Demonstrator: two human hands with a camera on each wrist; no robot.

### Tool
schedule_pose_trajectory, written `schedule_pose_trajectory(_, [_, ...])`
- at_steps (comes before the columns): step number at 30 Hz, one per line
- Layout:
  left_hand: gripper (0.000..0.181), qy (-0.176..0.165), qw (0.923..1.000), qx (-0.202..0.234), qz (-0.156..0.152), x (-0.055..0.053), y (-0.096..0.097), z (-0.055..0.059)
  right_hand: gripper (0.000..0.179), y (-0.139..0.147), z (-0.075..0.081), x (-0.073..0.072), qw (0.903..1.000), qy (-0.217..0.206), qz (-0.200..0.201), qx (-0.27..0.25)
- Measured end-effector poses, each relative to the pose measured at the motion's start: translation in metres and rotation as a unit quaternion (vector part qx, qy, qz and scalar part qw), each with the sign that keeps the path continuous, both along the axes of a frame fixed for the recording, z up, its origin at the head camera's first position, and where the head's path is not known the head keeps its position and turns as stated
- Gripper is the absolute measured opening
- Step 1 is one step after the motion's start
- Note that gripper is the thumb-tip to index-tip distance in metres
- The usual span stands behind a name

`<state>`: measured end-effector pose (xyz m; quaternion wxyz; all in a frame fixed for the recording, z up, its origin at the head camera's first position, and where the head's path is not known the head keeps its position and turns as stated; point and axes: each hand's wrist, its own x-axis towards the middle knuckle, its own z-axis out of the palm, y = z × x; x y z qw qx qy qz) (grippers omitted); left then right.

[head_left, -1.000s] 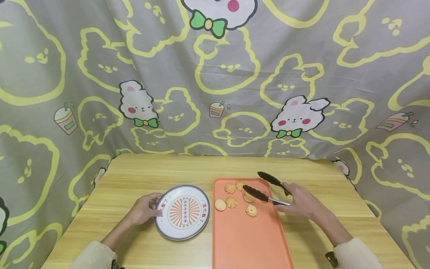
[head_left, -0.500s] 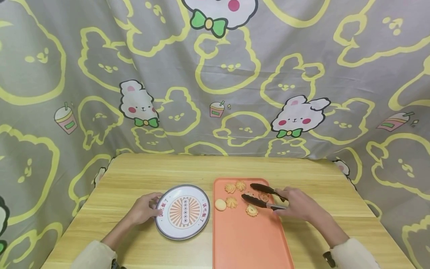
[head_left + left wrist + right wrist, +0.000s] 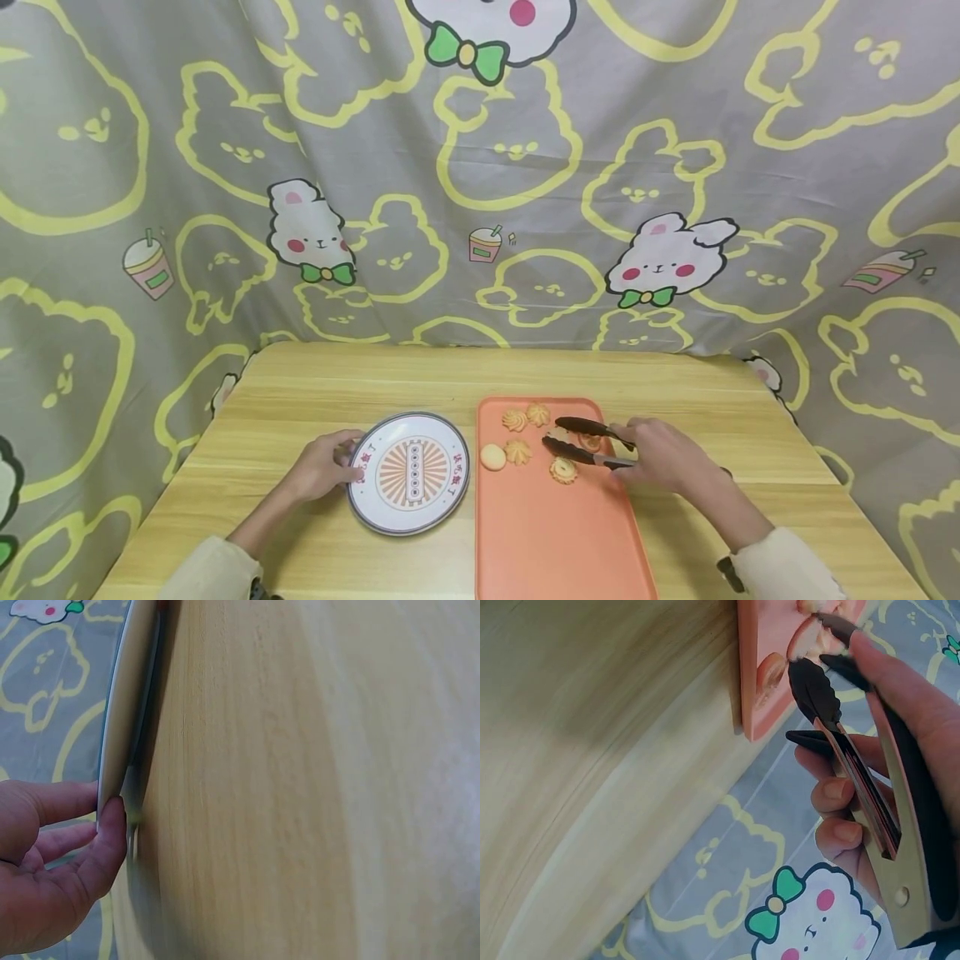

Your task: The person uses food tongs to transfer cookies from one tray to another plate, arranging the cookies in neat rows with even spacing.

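Bunny-print cloth point(image 3: 525, 167) hangs behind the table point(image 3: 360, 375). Left hand point(image 3: 327, 467) pinches the plate point(image 3: 442, 500) at nine o'clock; right hand point(image 3: 663, 457) grips tongs point(image 3: 570, 451), tips parted around a cookie point(image 3: 558, 433) at that hand's nine o'clock, toward twelve on the tray point(image 3: 558, 537).

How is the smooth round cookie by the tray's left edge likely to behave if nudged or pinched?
The round cookie looks baked, so probably stiff but breakable in the tongs. Its smooth face might slip. Lying flat on the tray, it would likely slide rather than roll.
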<state>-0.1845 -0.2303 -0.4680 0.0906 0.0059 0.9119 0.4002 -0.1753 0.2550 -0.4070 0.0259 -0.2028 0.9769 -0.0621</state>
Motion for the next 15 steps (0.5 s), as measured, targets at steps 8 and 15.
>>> schedule_pose_trajectory(8, [0.059, -0.002, 1.0, 0.002, 0.002, 0.0, 0.0002, -0.0001, 0.065, -0.0006, -0.002, 0.0004, 0.9996, 0.023, -0.003, 0.016])
schedule_pose_trajectory(15, [0.06, 0.0, 1.0, 0.004, -0.001, 0.0007, 0.0, 0.0011, 0.063, -0.0021, -0.0014, -0.0007, 0.9987, 0.049, 0.01, 0.011])
